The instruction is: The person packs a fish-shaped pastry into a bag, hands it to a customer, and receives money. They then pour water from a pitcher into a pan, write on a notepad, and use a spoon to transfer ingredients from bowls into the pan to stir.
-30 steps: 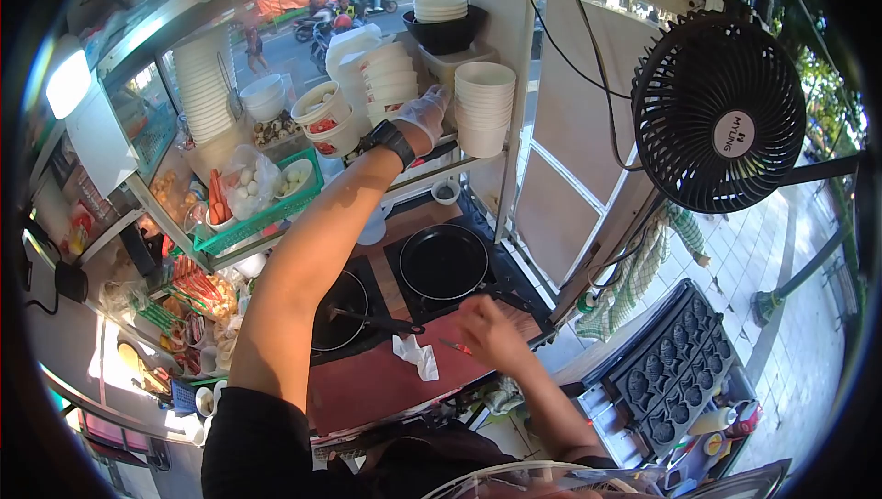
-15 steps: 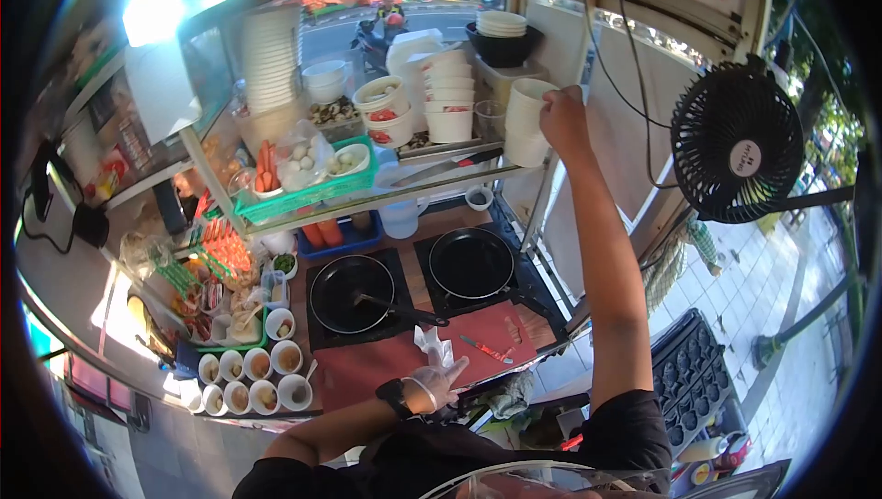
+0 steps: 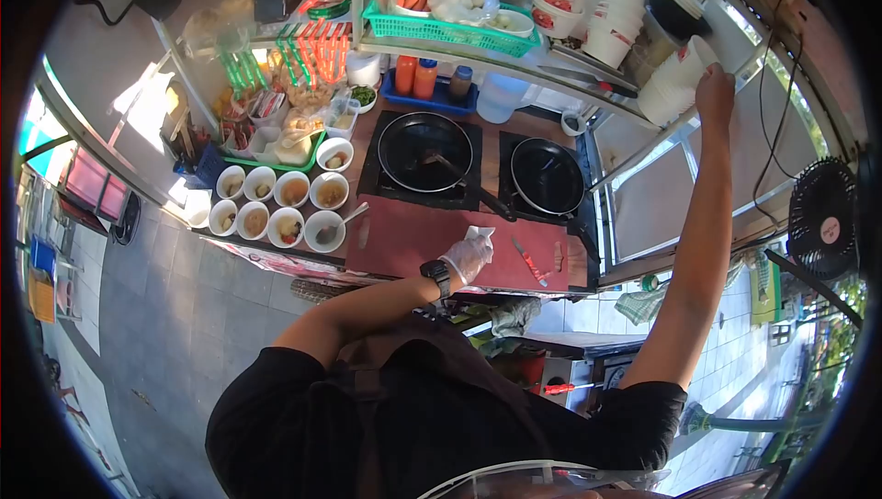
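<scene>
My left hand (image 3: 468, 261), in a clear plastic glove with a black watch at the wrist, is closed on a crumpled white tissue (image 3: 480, 233) over the red cutting board (image 3: 404, 232). Just right of it on the board lies a red-patterned knife (image 3: 528, 261). My right hand (image 3: 716, 100) reaches up to the shelf at the upper right, its fingers curled over the rim of a tilted stack of white paper bowls (image 3: 675, 85). Whether it grips one bowl or several is hard to see.
Two black frying pans (image 3: 425, 152) (image 3: 548, 176) sit on stoves behind the board. White cups of ingredients (image 3: 293, 190) stand at left. Above are a green basket (image 3: 441, 30) and a long knife (image 3: 588, 81) on the shelf. A black fan (image 3: 824, 219) is at far right.
The view has swung down and shifted, so the counter appears higher. My right hand stays at the bowl stack, which leans more in view. My left hand has closed on the tissue.
</scene>
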`<state>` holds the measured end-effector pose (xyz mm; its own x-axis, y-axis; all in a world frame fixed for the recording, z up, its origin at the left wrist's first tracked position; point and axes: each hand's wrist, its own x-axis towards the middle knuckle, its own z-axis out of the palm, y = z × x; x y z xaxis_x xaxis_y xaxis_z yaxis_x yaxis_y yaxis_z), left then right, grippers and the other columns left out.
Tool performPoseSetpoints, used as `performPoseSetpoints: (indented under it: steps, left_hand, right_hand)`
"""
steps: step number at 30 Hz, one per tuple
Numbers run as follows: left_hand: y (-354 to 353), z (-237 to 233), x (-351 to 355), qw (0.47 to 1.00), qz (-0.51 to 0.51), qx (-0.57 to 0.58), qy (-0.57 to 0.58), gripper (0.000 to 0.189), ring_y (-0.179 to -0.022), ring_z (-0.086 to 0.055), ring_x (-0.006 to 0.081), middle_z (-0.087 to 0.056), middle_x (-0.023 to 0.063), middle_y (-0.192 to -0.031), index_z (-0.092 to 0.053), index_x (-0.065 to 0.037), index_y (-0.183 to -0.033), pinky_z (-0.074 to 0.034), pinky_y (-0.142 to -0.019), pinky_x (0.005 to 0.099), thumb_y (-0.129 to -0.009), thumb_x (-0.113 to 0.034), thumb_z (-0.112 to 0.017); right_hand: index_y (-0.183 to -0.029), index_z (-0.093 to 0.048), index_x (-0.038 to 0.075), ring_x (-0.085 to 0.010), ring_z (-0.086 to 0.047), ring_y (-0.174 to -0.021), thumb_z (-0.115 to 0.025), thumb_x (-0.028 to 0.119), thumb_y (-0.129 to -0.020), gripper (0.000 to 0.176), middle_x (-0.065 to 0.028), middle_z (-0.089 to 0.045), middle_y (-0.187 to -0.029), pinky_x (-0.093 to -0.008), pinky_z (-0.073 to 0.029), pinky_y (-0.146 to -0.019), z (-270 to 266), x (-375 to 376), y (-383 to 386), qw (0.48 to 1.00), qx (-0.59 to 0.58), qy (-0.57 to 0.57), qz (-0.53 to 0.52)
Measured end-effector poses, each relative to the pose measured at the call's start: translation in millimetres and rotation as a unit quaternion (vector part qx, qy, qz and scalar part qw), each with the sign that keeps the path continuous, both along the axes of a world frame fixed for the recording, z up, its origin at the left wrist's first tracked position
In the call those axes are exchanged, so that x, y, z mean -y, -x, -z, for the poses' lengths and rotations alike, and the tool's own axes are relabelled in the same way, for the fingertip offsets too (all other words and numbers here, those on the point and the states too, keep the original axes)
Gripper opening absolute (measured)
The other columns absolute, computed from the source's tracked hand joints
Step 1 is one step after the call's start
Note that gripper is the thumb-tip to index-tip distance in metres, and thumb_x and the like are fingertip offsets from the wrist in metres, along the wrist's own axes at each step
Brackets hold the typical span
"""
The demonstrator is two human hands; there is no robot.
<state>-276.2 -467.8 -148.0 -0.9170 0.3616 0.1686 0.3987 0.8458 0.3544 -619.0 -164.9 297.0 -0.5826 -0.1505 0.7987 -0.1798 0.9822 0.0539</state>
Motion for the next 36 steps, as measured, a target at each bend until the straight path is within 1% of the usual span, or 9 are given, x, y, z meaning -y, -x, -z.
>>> performPoseSetpoints:
  steps: [8, 11, 13, 17, 21, 25, 33, 35, 36]
  left_hand:
    - [-83.8, -21.0, 50.5, 0.910, 0.231, 0.153, -0.309, 0.011, -0.092, -0.068, 0.0328, -0.068, 0.0125, -0.096, -0.064, -0.005, -0.096, -0.053, -0.083, 0.0426, -0.096, -0.015, -0.067]
    - [-127.8, -58.4, 95.6, 0.831, 0.294, 0.292, -0.371, 0.018, -0.087, -0.067, 0.0246, -0.068, 0.0083, -0.090, -0.067, -0.003, -0.098, -0.053, -0.080, 0.0381, -0.101, -0.021, -0.065]
    - [-158.0, -72.8, 123.8, 0.865, 0.242, 0.258, -0.356, 0.017, -0.085, -0.067, 0.0228, -0.069, 0.0077, -0.090, -0.068, -0.003, -0.101, -0.053, -0.078, 0.0372, -0.101, -0.020, -0.066]
    - [-189.9, -85.9, 169.8, 0.898, 0.079, 0.315, -0.298, 0.024, -0.078, -0.068, 0.0203, -0.071, 0.0103, -0.092, -0.067, -0.002, -0.108, -0.054, -0.074, 0.0349, -0.098, -0.023, -0.071]
    - [-209.1, -86.8, 193.2, 0.860, 0.043, 0.375, -0.343, 0.029, -0.079, -0.065, 0.0133, -0.069, 0.0048, -0.093, -0.064, -0.001, -0.117, -0.054, -0.072, 0.0311, -0.101, -0.024, -0.070]
    - [-217.2, -77.3, 193.5, 0.791, 0.035, 0.396, -0.464, 0.032, -0.085, -0.059, 0.0063, -0.066, -0.0011, -0.102, -0.061, -0.003, -0.126, -0.052, -0.076, 0.0254, -0.104, -0.026, -0.069]
    - [-190.0, -99.0, 177.7, 0.869, 0.096, 0.320, -0.364, 0.033, -0.107, -0.067, 0.0246, -0.068, 0.0119, -0.122, -0.064, -0.008, -0.126, -0.052, -0.095, 0.0371, -0.100, -0.027, -0.071]
    - [-183.7, -113.5, 176.2, 0.901, 0.101, 0.267, -0.325, 0.032, -0.107, -0.067, 0.0257, -0.069, 0.0119, -0.120, -0.064, -0.007, -0.126, -0.052, -0.095, 0.0377, -0.101, -0.027, -0.070]
    - [-185.4, -83.4, 179.2, 0.870, 0.075, 0.296, -0.388, 0.033, -0.104, -0.068, 0.0210, -0.070, 0.0106, -0.117, -0.063, -0.008, -0.128, -0.053, -0.092, 0.0352, -0.102, -0.027, -0.069]
  right_hand:
    - [-0.113, -0.069, 0.008, -0.0356, -0.067, -0.106, -0.064, 0.008, -0.099, 0.015, -0.0156, -0.067, -0.115, -0.0452, -0.055, -0.092, 29.7, 99.1, -149.8, 0.964, -0.164, 0.042, -0.205]
    - [-0.104, -0.074, 0.006, -0.0344, -0.069, -0.099, -0.071, 0.006, -0.090, 0.015, -0.0144, -0.071, -0.108, -0.0425, -0.056, -0.088, 119.4, 192.5, -292.1, 0.911, 0.216, 0.080, -0.343]
    - [-0.106, -0.074, 0.006, -0.0368, -0.069, -0.106, -0.072, 0.011, -0.090, 0.016, -0.0152, -0.071, -0.109, -0.0468, -0.057, -0.091, 242.5, 226.3, -324.7, 0.800, 0.349, 0.063, -0.484]
    - [-0.117, -0.071, 0.008, -0.0377, -0.067, -0.115, -0.071, 0.014, -0.090, 0.028, -0.0137, -0.068, -0.123, -0.0482, -0.057, -0.095, 361.1, 270.2, -376.7, 0.785, 0.451, 0.102, -0.411]
    - [-0.127, -0.065, 0.009, -0.0380, -0.066, -0.116, -0.066, 0.009, -0.090, 0.038, -0.0177, -0.060, -0.136, -0.0470, -0.056, -0.099, 344.3, 238.9, -383.0, 0.847, 0.391, 0.176, -0.314]
    - [-0.118, -0.067, 0.005, -0.0387, -0.062, -0.117, -0.061, 0.007, -0.090, 0.029, -0.0180, -0.063, -0.128, -0.0480, -0.053, -0.099, 373.7, 137.3, -344.4, 0.908, 0.413, 0.058, 0.043]
    - [-0.105, -0.071, 0.007, -0.0390, -0.065, -0.107, -0.059, 0.015, -0.094, 0.018, -0.0167, -0.067, -0.100, -0.0519, -0.048, -0.103, 447.5, 74.8, -324.2, 0.965, 0.258, 0.004, 0.041]
    - [-0.102, -0.073, 0.009, -0.0383, -0.067, -0.100, -0.059, 0.019, -0.097, 0.018, -0.0169, -0.068, -0.095, -0.0510, -0.050, -0.099, 407.6, 65.2, -322.0, 0.817, 0.433, -0.380, 0.032]
    - [-0.102, -0.073, 0.009, -0.0383, -0.067, -0.100, -0.059, 0.019, -0.097, 0.018, -0.0169, -0.068, -0.095, -0.0510, -0.050, -0.099, 364.1, 71.9, -327.1, 0.820, 0.427, -0.381, 0.027]
